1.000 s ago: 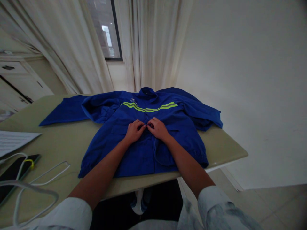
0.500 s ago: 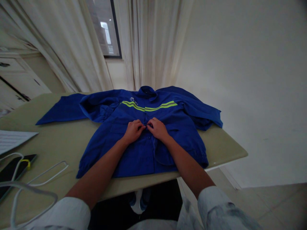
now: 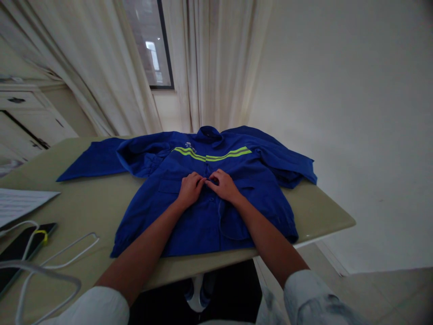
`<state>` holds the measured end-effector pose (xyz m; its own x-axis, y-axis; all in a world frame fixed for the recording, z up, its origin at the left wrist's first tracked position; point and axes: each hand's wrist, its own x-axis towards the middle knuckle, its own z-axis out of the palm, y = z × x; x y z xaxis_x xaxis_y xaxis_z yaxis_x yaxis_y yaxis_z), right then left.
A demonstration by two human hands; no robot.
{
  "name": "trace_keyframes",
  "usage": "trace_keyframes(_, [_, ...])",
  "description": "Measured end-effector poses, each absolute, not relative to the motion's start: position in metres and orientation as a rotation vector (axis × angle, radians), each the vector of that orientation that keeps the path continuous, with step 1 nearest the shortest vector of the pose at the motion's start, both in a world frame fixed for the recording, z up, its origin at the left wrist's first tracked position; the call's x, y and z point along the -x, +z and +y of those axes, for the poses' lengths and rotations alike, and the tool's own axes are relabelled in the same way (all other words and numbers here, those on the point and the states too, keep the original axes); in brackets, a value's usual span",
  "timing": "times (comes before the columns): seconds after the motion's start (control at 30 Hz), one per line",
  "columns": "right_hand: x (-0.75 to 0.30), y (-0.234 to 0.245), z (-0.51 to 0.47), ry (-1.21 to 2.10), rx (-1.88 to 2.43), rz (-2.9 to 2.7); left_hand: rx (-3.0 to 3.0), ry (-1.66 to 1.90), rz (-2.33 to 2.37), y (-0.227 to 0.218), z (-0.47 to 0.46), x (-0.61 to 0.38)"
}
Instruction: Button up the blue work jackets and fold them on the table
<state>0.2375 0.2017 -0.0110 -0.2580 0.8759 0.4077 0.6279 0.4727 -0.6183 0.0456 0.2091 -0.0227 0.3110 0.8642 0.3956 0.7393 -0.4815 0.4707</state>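
Blue jacket (image 3: 211,221) lies front up on the table (image 3: 326,214), collar toward far edge, hem along near edge. My left hand (image 3: 191,188) and right hand (image 3: 223,185) meet mid-front below the yellow-green stripe (image 3: 230,155), fingertips pinched nearly together on the front opening (image 3: 206,169); exact bit gripped is hidden. Left edge: printed sheet (image 3: 23,203); nearer me, dark device (image 3: 15,253), white cable (image 3: 37,270).

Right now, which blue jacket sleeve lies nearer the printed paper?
The sleeve on the person's left, same side as the paper; the other sleeve lies right, toward the wall.
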Motion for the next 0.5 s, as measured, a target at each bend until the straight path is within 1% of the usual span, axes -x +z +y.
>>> trace_keyframes(0.27, [-0.239, -0.018, 0.21, 0.625, 1.225, -1.941, -2.422, 0.864, 1.519, -0.016, 0.204, -0.051])
trace_keyframes(0.37, [-0.238, -0.017, 0.209, 0.61, 1.219, -1.937, -2.434, 0.843, 1.587, -0.011, 0.199, -0.051])
trace_keyframes(0.5, [-0.242, -0.009, 0.209, 0.538, 1.259, -1.83, -2.502, 0.905, 1.759, -0.01, 0.194, -0.044])
